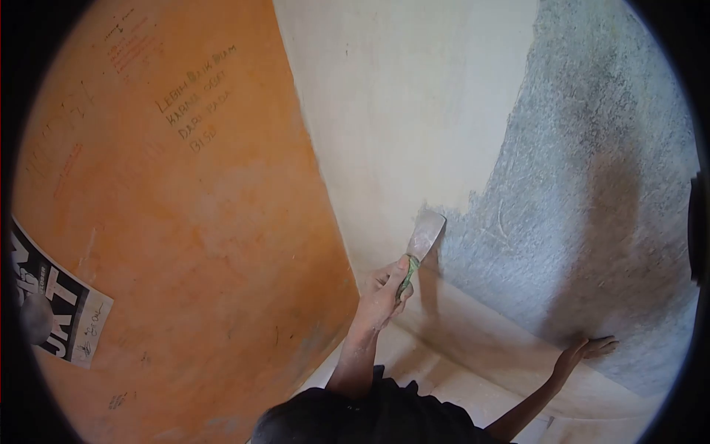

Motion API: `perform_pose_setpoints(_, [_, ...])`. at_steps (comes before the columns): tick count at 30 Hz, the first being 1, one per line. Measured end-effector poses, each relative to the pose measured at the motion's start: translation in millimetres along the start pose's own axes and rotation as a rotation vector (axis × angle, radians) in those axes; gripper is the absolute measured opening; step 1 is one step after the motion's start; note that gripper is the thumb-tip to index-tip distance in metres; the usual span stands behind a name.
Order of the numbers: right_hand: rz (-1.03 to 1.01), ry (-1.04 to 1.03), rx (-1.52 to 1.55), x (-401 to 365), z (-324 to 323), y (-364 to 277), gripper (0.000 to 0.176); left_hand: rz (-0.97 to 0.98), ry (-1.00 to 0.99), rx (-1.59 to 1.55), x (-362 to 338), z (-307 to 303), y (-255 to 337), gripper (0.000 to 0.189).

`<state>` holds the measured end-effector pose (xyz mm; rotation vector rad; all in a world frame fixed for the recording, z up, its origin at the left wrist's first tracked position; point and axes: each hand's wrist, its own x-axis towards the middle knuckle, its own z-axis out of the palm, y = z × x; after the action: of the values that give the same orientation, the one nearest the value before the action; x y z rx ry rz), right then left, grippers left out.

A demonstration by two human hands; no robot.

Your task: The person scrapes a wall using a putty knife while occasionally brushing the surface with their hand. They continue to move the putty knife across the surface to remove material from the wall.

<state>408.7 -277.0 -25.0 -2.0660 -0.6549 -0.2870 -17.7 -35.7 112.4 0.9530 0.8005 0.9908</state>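
Corner where orange wall [192, 244] meets cream wall [399, 111]. Large grey patch [592, 185] covers the cream wall's right side, rough and bare-looking. Left hand [383, 292] closed around the green handle of a scraper [421, 244]; blade points up, set against the wall at the patch's lower left edge. Right hand [584, 349] spread flat, palm on the wall low in the grey area, well apart from the scraper. Pencilled writing [196, 96] high on the orange wall; black-and-white poster [55, 303] stuck lower left. Dark shirt [370, 414] at bottom.
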Motion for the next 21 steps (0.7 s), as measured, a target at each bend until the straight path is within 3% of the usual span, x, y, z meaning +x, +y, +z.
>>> perform_pose_setpoints(21, [0.063, -0.095, 0.040, 4.1, -2.3, 3.0, 0.079, -0.029, 0.033, 0.056, -2.2, 0.8, 18.0, 0.047])
